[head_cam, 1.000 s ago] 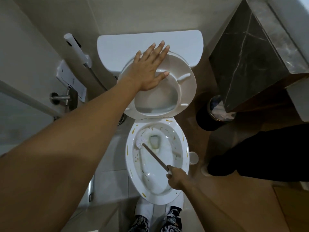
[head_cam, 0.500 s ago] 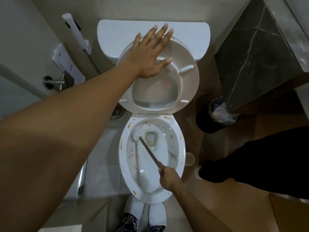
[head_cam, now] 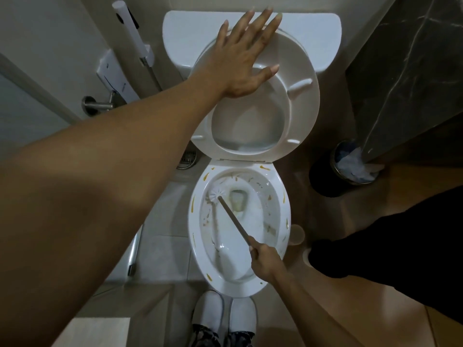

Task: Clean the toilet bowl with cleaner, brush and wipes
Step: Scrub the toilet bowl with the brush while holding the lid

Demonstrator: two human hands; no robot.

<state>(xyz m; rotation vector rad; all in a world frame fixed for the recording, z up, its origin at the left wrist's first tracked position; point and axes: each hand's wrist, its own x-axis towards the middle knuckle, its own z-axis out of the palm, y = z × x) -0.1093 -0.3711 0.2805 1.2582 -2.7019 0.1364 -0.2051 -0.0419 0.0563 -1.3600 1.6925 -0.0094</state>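
The left hand lies flat, fingers straight and spread, against the raised seat, apparently to keep it propped back against the tank so the bowl stays uncovered for scrubbing. Its grip is apart: nothing is pinched, the palm only presses.

The right hand has its grip clamped on the lower end of the brush, fingers curled round the brown handle just over the near right part of the rim. The handle slants up and left across the bowl, and the white bristle head sits low on the inner left wall, just beside the drain opening. That angle likely lets the head reach the soiled wall while the hand stays clear of the water.

The bowl holds a little murky water at the drain, with yellowish-brown streaks and specks on its inner wall and several orange-yellow dabs along the rim; whether those are dirt or cleaner cannot be told. Much of the wall still looks marked, so scrubbing seems far from done.

Near the right of the toilet stands a dark bin with crumpled pale bag or paper inside. No wipes or cleaner bottle can be made out.
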